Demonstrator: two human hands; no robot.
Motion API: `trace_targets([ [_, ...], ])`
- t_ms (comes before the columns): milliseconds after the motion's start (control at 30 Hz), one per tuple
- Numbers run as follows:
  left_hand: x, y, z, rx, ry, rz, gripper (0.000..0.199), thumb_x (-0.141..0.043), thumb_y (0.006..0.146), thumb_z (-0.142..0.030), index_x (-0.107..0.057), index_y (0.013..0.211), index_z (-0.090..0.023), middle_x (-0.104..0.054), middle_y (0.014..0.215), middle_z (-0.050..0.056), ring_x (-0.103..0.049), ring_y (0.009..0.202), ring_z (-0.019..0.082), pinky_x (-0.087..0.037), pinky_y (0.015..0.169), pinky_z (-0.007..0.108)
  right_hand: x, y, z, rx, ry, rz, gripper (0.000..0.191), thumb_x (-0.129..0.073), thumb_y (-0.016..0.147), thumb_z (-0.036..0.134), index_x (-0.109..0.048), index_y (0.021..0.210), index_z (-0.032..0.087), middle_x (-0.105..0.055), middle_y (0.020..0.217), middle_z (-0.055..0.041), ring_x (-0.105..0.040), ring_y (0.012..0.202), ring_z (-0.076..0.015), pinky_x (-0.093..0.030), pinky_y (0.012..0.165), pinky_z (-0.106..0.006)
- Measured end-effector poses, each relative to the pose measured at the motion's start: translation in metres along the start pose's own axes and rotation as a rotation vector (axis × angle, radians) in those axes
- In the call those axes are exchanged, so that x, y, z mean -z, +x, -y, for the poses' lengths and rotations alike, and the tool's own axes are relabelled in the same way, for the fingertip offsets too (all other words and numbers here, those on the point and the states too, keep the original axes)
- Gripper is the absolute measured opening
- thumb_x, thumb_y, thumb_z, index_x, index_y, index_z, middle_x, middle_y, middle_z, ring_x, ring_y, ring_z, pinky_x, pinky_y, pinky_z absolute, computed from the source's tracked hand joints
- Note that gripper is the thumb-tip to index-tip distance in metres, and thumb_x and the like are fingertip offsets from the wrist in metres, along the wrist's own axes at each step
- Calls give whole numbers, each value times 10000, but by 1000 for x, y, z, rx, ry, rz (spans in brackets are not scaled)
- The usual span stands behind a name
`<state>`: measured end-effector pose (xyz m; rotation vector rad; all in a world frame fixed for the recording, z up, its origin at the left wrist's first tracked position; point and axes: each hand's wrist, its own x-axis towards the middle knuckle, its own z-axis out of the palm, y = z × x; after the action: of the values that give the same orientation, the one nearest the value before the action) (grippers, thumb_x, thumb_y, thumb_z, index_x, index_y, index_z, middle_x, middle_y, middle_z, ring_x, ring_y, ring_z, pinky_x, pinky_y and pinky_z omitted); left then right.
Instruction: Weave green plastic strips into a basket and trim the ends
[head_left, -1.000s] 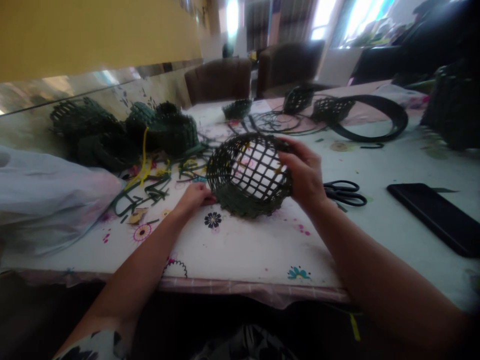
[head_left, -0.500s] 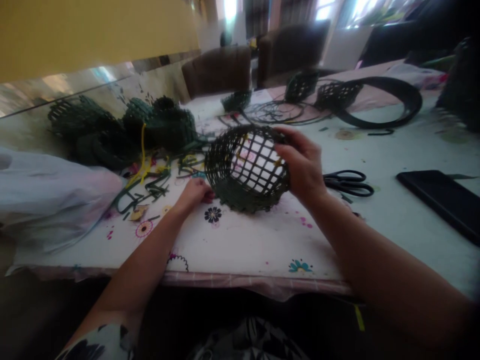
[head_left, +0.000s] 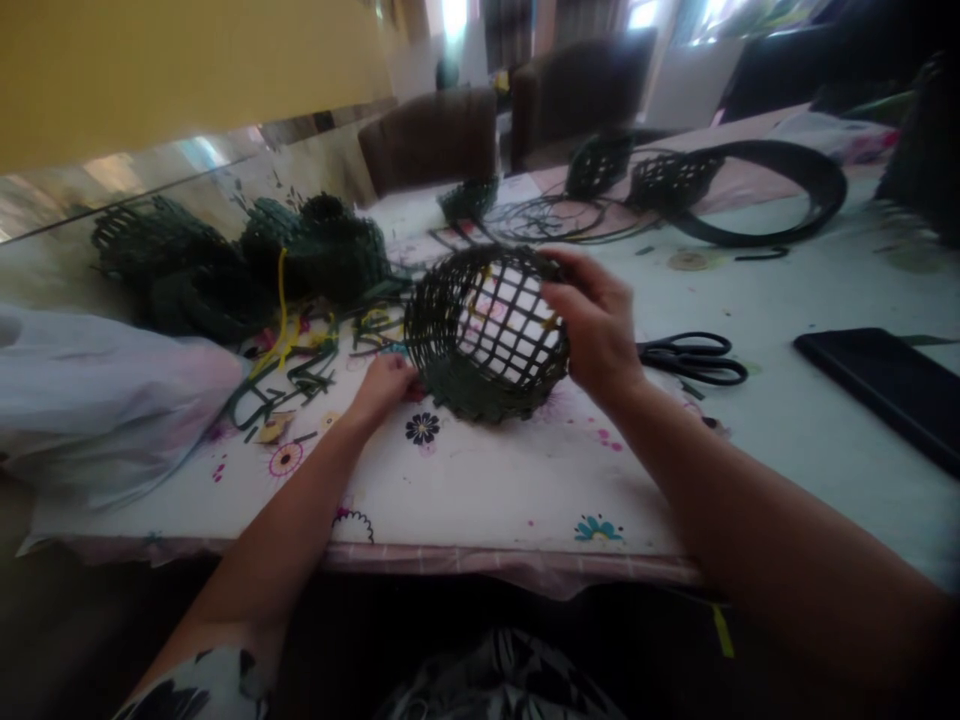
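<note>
A dark green woven basket (head_left: 480, 385) is tilted over the floral tablecloth, its open lattice bottom showing the cloth through the gaps. My right hand (head_left: 596, 320) grips its right rim, thumb on the near side and fingers behind. At the basket's lower left, my left hand (head_left: 390, 385) is closed low over the cloth beside the woven wall; what its fingers hold, if anything, is too small and dark to make out. Black-handled scissors (head_left: 697, 358) lie just right of my right hand, their blades hidden behind it.
Green woven pieces (head_left: 330, 250) are heaped at the back left, with strip scraps (head_left: 300, 375) before them. A white plastic bag (head_left: 112, 400) lies at the left. Farther back are small baskets and a dark coiled band (head_left: 832, 190). A black phone-like object (head_left: 885, 385) rests at right.
The basket and my right hand have shifted slightly left. My left hand stays low beside the basket, still closed. The whole view has also moved a little.
</note>
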<state>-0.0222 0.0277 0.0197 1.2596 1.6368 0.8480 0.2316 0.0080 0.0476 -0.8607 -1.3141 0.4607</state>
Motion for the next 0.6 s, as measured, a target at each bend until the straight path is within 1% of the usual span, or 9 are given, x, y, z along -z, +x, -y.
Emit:
trace_targets([
  [100,0,0,0,-6,-3,-6,189,-601,739,-75,-452,672,-170,-630,576,34,-617,496,150,-542,533,279,0,0,0,-11,13,-1,344,-553,807,213,-685,1111,304,-688,1073,-4,-612,1080,-256,-528,920,-459],
  [233,5,-2,-2,21,-94,90,130,-595,746,-92,-494,687,-149,-657,646,51,-621,524,131,-553,560,267,-1,1,-2,-10,17,4,345,-569,798,226,-681,1115,306,-686,1083,-1,-605,1097,-253,-529,921,-451],
  [300,7,-4,-3,31,-112,120,106,-591,748,-97,-512,692,-140,-660,655,53,-619,524,125,-553,563,260,-1,2,-3,-10,19,-2,342,-572,795,230,-680,1111,303,-682,1103,-1,-599,1108,-252,-531,918,-444],
  [367,6,-4,-3,28,-102,104,120,-590,747,-94,-503,683,-144,-654,643,46,-615,517,124,-549,556,257,-1,2,-3,-11,26,-9,329,-573,795,231,-681,1099,299,-678,1122,-1,-597,1111,-250,-529,919,-439],
  [500,2,-3,-3,6,-61,35,174,-601,752,-95,-467,660,-156,-639,624,35,-602,510,120,-535,542,252,0,1,-2,4,24,-4,328,-559,802,217,-678,1098,292,-674,1116,-2,-599,1098,-246,-524,914,-431],
  [600,1,-1,-1,-9,-48,29,182,-593,749,-88,-462,645,-159,-619,601,25,-596,519,116,-542,566,258,0,0,-2,9,9,-6,345,-539,816,209,-671,1123,294,-674,1083,-3,-604,1086,-244,-524,907,-426],
])
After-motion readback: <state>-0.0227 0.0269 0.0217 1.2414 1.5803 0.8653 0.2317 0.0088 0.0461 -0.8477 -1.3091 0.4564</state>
